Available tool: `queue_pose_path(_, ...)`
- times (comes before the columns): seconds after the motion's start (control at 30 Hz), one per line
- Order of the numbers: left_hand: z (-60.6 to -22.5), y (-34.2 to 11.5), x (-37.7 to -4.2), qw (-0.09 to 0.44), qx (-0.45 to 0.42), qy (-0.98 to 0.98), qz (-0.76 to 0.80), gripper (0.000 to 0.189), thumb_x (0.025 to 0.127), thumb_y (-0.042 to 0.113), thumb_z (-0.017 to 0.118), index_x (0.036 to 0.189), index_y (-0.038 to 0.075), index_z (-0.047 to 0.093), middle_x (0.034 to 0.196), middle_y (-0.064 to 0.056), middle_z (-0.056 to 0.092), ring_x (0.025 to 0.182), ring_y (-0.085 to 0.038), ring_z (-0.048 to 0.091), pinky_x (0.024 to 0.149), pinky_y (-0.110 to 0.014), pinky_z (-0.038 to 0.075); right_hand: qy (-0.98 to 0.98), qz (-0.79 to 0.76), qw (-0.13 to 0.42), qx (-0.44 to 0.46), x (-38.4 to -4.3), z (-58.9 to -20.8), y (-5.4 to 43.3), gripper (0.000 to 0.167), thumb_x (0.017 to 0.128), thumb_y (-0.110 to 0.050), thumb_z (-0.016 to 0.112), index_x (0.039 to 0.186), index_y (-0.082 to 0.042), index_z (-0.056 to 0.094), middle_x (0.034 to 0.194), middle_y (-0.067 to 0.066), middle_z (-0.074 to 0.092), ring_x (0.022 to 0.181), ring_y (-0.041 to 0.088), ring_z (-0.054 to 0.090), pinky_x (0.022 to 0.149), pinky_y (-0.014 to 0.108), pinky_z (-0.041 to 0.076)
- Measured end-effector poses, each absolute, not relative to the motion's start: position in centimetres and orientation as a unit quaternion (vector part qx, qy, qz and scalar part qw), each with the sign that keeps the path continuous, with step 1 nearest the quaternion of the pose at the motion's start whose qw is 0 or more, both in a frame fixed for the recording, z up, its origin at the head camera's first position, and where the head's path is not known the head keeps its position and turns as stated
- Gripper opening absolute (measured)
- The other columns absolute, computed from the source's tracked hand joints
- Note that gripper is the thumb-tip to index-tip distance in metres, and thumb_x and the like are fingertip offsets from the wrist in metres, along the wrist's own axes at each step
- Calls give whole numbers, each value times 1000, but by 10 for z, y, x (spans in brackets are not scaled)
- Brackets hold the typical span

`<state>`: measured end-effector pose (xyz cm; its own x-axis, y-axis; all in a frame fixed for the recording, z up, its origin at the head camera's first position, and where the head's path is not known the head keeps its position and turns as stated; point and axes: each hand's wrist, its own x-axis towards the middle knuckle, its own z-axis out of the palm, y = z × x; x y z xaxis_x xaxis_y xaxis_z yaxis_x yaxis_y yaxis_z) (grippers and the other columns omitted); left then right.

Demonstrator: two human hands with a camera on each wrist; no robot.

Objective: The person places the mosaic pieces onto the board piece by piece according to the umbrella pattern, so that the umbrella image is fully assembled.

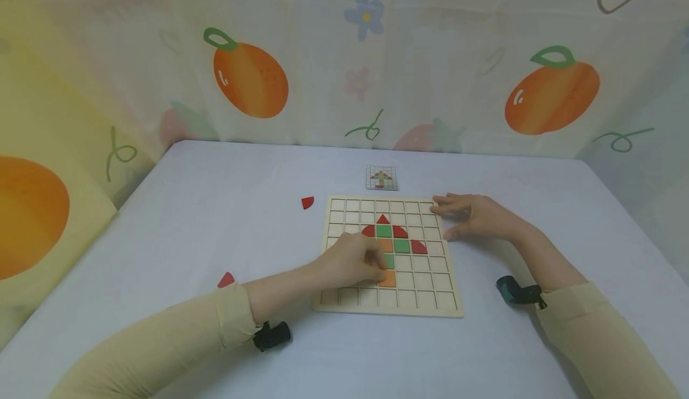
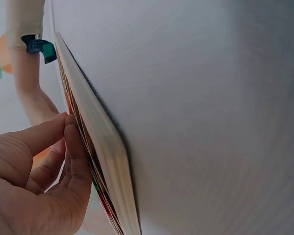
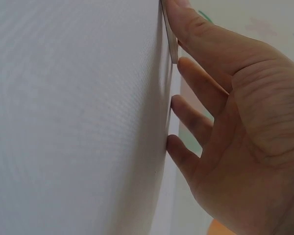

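Observation:
A pale wooden grid board lies on the table with coloured tiles in its cells. My left hand reaches over its left half, thumb and fingertips together at the left edge of an orange square tile. In the left wrist view, the thumb and index finger meet close against the board's face. Above that tile show a green square, another orange square, red quarter circles and a red triangle. My right hand rests at the board's upper right corner, fingers loosely bent.
A small pattern card lies behind the board. Two loose red pieces are on the table's left side, one beside the board's upper left corner and one near the left sleeve. A printed curtain hangs behind the table.

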<state>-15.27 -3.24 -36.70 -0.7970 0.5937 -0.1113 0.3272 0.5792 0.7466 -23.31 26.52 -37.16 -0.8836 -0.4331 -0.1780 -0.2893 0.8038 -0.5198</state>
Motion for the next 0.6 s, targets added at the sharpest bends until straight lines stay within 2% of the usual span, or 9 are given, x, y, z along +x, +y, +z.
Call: queue_pose_path(0.6,-365,-34,-152,178,267,868,380,8,77,17,74,80,18,66,67,7,61,68,-9,55,62,-23,46,939,-243,145,-197,-232,-370,264,72,62,-52,77,126,-26,57,143,-2,41,139,29,21,106,59,17)
